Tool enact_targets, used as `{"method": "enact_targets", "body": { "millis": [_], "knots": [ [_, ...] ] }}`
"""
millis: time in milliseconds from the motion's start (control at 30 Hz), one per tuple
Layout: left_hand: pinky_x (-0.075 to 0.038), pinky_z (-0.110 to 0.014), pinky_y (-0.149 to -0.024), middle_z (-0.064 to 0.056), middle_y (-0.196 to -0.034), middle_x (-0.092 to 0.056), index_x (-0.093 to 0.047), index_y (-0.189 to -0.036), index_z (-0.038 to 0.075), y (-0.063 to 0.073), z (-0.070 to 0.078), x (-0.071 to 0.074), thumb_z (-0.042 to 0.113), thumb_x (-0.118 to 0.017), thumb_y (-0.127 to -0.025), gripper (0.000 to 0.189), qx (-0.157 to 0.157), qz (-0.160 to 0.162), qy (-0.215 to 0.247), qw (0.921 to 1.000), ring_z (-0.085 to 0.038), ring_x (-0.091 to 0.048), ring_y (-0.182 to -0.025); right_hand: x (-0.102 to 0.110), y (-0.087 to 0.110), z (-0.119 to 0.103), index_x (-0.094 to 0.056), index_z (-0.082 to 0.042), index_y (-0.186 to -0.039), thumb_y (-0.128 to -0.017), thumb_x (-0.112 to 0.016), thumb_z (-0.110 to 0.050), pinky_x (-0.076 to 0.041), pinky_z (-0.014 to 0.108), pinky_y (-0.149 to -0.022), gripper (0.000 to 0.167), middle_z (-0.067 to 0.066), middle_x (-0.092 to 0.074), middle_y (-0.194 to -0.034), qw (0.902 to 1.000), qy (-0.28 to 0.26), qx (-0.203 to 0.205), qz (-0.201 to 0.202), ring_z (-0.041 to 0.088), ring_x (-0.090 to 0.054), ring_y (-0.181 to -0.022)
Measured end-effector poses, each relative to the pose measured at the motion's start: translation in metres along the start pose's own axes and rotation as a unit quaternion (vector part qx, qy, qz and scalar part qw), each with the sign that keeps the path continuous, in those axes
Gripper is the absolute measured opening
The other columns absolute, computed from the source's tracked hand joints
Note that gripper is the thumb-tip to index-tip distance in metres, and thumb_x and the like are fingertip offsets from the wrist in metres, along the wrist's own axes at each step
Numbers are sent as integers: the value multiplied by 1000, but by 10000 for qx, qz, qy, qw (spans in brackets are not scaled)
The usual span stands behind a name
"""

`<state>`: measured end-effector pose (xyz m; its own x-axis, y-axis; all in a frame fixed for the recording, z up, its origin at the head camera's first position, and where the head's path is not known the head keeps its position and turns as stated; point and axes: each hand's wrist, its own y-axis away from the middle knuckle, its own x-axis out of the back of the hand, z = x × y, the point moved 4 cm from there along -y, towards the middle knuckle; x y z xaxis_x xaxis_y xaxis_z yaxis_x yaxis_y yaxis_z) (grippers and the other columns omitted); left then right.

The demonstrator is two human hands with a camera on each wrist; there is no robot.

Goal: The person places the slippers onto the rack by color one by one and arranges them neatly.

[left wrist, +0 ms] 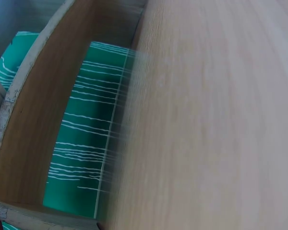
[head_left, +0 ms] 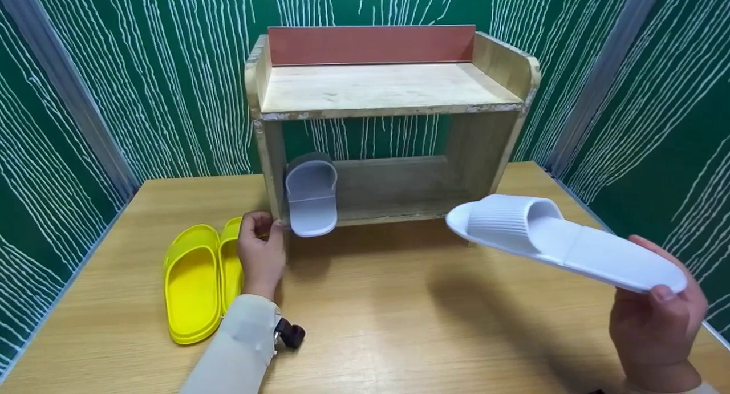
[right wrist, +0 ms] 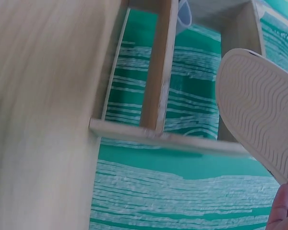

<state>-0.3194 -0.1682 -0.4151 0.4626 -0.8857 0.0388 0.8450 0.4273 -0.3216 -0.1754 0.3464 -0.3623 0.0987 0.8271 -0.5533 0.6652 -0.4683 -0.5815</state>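
Observation:
My right hand pinches a white slipper by its heel, thumb on top, and holds it up with the toe pointing left toward the shelf. The right wrist view shows this slipper's wavy-patterned sole. A second white slipper rests on the lower board of the wooden shelf, against the left side, its heel poking out over the front edge. My left hand grips the front edge of the shelf's left side panel low down, fingers curled. That hand partly hides a yellow pair of slippers.
The shelf stands at the back of a wooden table; its upper board has a red back strip. Green walls with white streaks enclose the table on several sides. A small black device is on my left wrist.

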Motion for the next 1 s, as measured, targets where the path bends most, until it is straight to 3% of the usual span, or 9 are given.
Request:
{"method": "enact_targets", "body": {
  "millis": [133,400,600,1000],
  "knots": [
    [-50,-29,-102,-11,-121,-58,-55,-123,5,0,0,-1,12,-63,-106,20,23,18,-23,10000,-23,-53,-114,-11,0,3,-54,19,-137,-82,-61,0,-56,30,-99,59,27,-70,-120,9994,-156,18,-295,31,-72,-101],
    [-49,-40,-107,-14,-120,-58,-55,-121,3,-2,-2,-2,8,-64,-104,19,-29,24,131,9999,-27,-53,-116,-30,0,11,-53,20,-137,-83,-55,0,-58,34,-95,57,28,-69,-120,9982,-287,87,-522,32,-72,-100],
    [-49,-38,-108,-13,-122,-58,-55,-123,4,-2,-1,0,10,-64,-105,21,63,1,99,9999,-26,-53,-118,-46,0,18,-50,21,-139,-87,-55,7,-57,37,-95,54,29,-67,-125,9949,-607,45,-809,33,-72,-104],
    [-50,-34,-105,-11,-123,-57,-55,-124,5,-1,-2,-1,12,-63,-106,22,102,-20,46,9999,-25,-53,-117,-75,6,37,-52,17,-140,-91,-58,14,-58,35,-98,50,27,-63,-129,9959,-119,74,-893,30,-67,-109]
  ]
}}
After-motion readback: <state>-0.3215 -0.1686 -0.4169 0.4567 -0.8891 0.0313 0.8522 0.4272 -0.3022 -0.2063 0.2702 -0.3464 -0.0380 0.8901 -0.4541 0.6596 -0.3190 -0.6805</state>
